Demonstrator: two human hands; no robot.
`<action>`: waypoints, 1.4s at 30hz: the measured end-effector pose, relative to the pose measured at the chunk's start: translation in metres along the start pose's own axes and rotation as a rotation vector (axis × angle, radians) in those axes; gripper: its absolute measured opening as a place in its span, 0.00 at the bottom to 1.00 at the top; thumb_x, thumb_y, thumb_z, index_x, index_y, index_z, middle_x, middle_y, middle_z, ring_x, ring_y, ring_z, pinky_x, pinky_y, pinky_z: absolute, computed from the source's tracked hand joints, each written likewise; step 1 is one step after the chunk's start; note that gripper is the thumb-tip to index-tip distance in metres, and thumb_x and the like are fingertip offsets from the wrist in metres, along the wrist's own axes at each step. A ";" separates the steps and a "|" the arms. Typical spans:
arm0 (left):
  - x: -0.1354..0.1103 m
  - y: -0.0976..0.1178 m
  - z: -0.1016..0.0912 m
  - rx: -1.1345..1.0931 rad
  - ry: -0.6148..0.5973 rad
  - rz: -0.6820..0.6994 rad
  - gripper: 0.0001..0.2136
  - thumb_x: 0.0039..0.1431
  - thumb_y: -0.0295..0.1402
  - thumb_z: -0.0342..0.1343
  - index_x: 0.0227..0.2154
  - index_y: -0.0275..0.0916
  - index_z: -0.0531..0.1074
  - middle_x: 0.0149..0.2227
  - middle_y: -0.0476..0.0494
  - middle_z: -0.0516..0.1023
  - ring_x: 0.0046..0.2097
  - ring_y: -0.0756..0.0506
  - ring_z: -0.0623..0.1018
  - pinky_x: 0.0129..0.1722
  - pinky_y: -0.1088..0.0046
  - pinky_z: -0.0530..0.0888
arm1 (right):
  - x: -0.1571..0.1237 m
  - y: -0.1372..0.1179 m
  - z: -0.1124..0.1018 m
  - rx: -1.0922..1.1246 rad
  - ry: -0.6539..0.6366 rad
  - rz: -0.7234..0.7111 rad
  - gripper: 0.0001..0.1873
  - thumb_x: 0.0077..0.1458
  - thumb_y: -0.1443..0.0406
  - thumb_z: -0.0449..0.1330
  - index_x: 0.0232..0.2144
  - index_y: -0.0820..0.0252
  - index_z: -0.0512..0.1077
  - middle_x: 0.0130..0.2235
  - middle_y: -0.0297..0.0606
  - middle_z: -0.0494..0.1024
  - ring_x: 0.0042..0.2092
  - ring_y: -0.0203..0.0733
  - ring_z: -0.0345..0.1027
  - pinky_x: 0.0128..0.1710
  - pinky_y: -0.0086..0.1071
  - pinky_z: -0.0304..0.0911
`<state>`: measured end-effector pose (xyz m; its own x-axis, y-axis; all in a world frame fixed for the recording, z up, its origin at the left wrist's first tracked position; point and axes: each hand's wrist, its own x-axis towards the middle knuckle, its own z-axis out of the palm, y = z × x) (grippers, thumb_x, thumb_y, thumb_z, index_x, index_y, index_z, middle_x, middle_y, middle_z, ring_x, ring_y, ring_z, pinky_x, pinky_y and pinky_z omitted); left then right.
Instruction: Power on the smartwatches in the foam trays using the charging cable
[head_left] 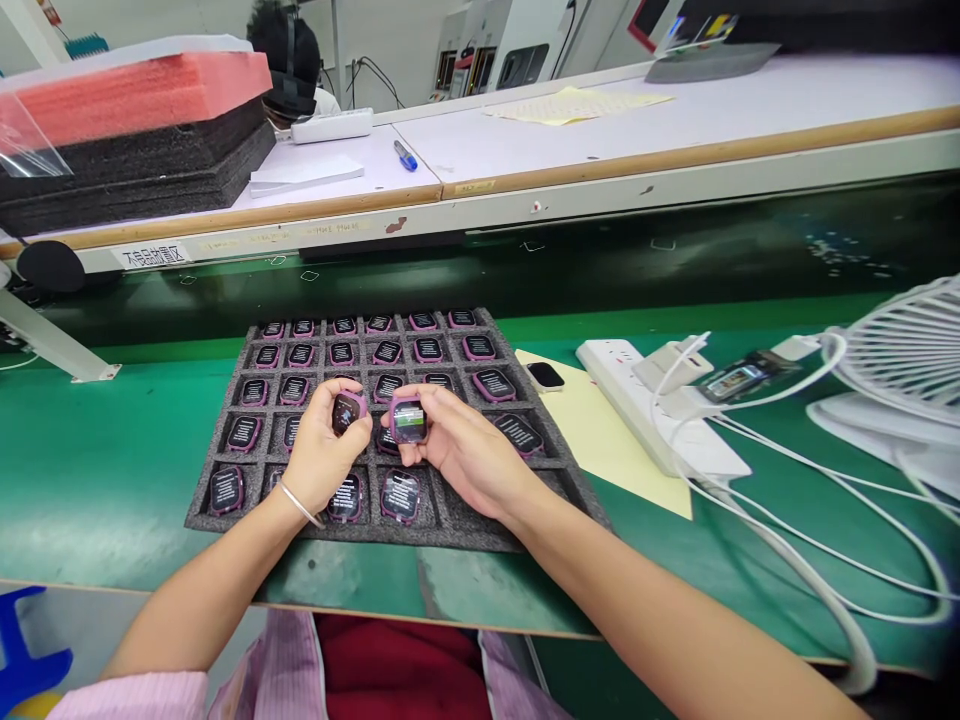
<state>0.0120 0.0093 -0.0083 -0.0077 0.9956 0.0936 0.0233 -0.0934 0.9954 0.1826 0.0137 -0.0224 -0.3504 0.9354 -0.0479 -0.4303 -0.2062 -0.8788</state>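
Observation:
My left hand (326, 445) is closed around a purple smartwatch (348, 411) with a dark, lit face. Beside it, my right hand (457, 440) grips a second purple smartwatch (409, 420), whose screen shows a green band. Both are held just above a dark grey foam tray (315, 528). In the tray's compartments sit several more purple watches, such as one at the front (401, 495), most with white text on black screens. My hands and forearms hide some compartments at the middle and front right.
Right of the tray lie a yellow sheet (600, 425), a dark-screened watch (545, 376) and a white power strip (660, 410) with cables. A white fan (907, 370) stands far right. Foam slabs (142, 160) and a blue pen (405, 155) rest on the shelf. Someone's head (281, 55) shows behind.

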 end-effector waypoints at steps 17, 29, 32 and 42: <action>0.000 0.000 0.002 0.022 -0.019 0.025 0.17 0.47 0.28 0.60 0.42 0.39 0.68 0.35 0.50 0.70 0.38 0.49 0.70 0.39 0.74 0.67 | -0.001 0.000 0.000 -0.014 -0.002 -0.006 0.21 0.58 0.48 0.65 0.44 0.56 0.72 0.37 0.37 0.77 0.28 0.38 0.66 0.30 0.34 0.60; 0.001 -0.001 0.001 0.065 -0.042 0.046 0.18 0.47 0.29 0.58 0.43 0.38 0.68 0.36 0.50 0.70 0.38 0.49 0.70 0.38 0.74 0.67 | 0.000 0.002 -0.001 -0.002 -0.017 -0.005 0.23 0.57 0.48 0.66 0.44 0.57 0.72 0.37 0.36 0.78 0.27 0.36 0.67 0.30 0.32 0.61; 0.001 -0.001 0.001 0.102 -0.058 0.058 0.18 0.47 0.30 0.58 0.43 0.37 0.68 0.36 0.49 0.70 0.37 0.49 0.70 0.39 0.74 0.67 | 0.000 0.003 -0.001 -0.005 -0.020 -0.008 0.22 0.58 0.48 0.65 0.44 0.57 0.72 0.37 0.36 0.78 0.27 0.36 0.67 0.30 0.33 0.61; 0.001 -0.002 0.001 0.131 -0.057 0.079 0.18 0.48 0.31 0.57 0.44 0.38 0.67 0.39 0.47 0.71 0.40 0.48 0.71 0.42 0.72 0.69 | 0.000 0.003 0.000 -0.010 -0.013 -0.010 0.23 0.56 0.47 0.67 0.44 0.57 0.72 0.35 0.34 0.76 0.27 0.36 0.67 0.30 0.32 0.61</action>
<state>0.0127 0.0101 -0.0101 0.0555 0.9845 0.1662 0.1519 -0.1728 0.9732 0.1811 0.0130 -0.0246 -0.3573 0.9334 -0.0331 -0.4257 -0.1942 -0.8838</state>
